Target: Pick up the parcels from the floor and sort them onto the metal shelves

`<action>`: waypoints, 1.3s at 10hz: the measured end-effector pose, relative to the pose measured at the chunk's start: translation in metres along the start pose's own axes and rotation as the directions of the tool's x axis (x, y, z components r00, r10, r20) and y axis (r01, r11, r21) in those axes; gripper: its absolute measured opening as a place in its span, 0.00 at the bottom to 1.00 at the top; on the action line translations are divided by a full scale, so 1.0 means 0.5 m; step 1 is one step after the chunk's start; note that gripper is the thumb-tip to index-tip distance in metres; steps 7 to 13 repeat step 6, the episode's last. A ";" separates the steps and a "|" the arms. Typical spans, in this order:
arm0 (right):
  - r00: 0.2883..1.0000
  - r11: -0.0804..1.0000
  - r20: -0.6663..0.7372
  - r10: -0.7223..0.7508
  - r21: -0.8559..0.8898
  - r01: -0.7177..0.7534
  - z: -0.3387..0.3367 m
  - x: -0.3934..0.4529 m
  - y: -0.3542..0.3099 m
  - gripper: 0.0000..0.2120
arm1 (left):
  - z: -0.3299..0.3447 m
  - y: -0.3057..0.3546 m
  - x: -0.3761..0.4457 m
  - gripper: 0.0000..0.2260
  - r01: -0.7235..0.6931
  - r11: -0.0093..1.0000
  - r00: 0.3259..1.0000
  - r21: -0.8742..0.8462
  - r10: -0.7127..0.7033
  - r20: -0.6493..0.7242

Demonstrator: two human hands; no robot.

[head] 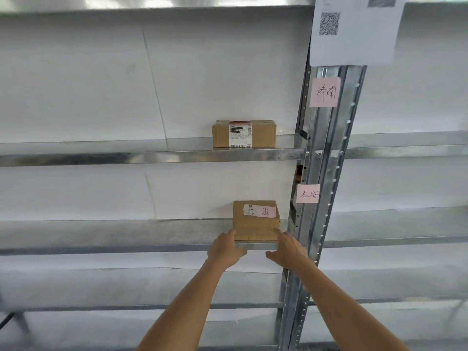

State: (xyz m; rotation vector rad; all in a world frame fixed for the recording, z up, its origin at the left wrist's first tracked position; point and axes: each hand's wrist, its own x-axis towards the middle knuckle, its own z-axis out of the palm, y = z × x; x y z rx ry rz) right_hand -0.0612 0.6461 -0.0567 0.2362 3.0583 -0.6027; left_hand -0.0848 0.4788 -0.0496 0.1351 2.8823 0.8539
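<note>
Two cardboard parcels (244,133) (255,220) were shelved; the lower was touched by spread left hand (224,250) and right hand (288,248); floor parcels unseen.

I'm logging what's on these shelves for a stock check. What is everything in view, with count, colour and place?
Cardboard parcel: 1, brown with a white label, on the upper shelf, near the post.
Cardboard parcel: 1, brown with a white and pink label, on the middle shelf, near the post.
Metal shelves: several levels, silver-grey, across the view.
Upright post: 1, silver-grey, right of centre.
Pink notes: 2, handwritten, on the post, upper and lower.
Paper sheet with QR code: 1, white, top of the post.
Left hand: open, at the lower parcel's front left corner.
Right hand: open, at its front right corner.
</note>
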 end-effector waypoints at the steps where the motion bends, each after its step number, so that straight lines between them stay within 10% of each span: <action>1: 0.999 0.999 -0.035 -0.006 0.032 0.007 -0.007 -0.067 -0.024 0.34 | -0.017 -0.009 -0.067 0.29 -0.029 0.999 0.999 0.035 0.030 -0.011; 13: 0.999 0.996 -0.048 -0.010 0.094 0.015 -0.075 -0.351 -0.061 0.33 | -0.076 0.033 -0.316 0.30 -0.038 0.997 0.998 -0.061 0.035 -0.056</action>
